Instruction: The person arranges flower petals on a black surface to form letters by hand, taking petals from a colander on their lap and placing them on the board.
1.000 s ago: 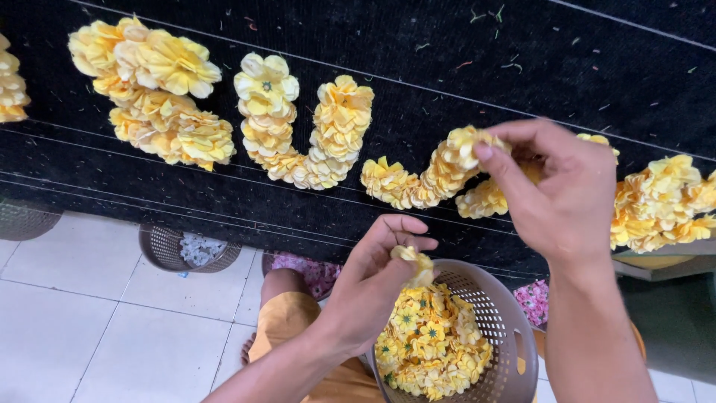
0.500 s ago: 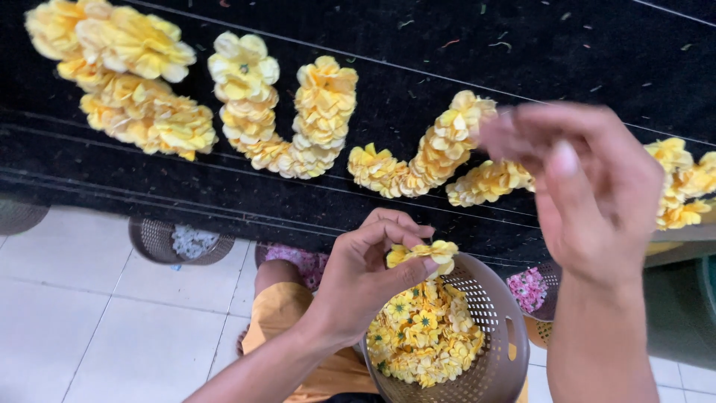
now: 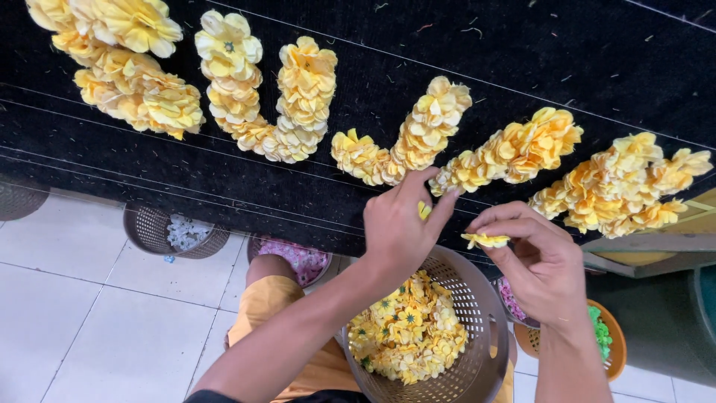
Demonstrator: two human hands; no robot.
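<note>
My left hand [image 3: 399,227] is raised at the edge of the black cloth table [image 3: 462,60], its fingers closed around a small yellow flower [image 3: 424,210], just below a garland of yellow flowers [image 3: 403,145]. To its right, my right hand [image 3: 538,261] pinches another yellow flower [image 3: 485,240] between thumb and fingertips. Both hands hover above a grey mesh basket [image 3: 477,358] filled with loose yellow flowers [image 3: 406,336], resting on my lap.
Several yellow flower garlands [image 3: 253,97] lie in a row across the black cloth. On the white tiled floor [image 3: 67,321] stand a basket of white flowers [image 3: 177,233], a basket of pink flowers [image 3: 294,257], and an orange bowl with green pieces [image 3: 600,339].
My right hand has come down from the garland on the cloth toward the basket and now pinches a flower. My left hand has risen with its flower to the cloth's edge.
</note>
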